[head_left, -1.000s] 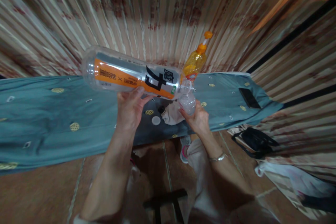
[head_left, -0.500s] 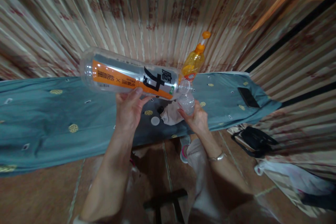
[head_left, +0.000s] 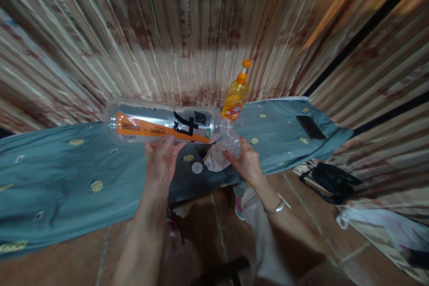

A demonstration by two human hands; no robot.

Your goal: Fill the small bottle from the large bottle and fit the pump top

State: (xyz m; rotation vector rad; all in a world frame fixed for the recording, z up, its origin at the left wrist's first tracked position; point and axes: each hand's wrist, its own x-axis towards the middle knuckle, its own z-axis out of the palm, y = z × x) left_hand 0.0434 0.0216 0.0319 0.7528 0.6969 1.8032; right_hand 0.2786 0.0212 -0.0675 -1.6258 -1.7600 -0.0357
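My left hand is closed under a large clear plastic bottle with an orange and silver label, held nearly level with its neck to the right. My right hand grips a small clear plastic bottle, tilted, its mouth up against the large bottle's neck. Whether liquid passes between them I cannot tell. Just behind stands a pump bottle of yellow liquid with an orange top. Below the bottles, a pale crumpled cloth and a round white cap lie on the table.
A green-blue patterned cloth covers the long narrow table. A dark phone rests at its right end. Pleated curtains hang behind. On the floor at right are a black bag and a white plastic bag.
The large bottle has tipped closer to level, its base lower. The small bottle leans further left at the large bottle's mouth. The whole view has shifted a little.
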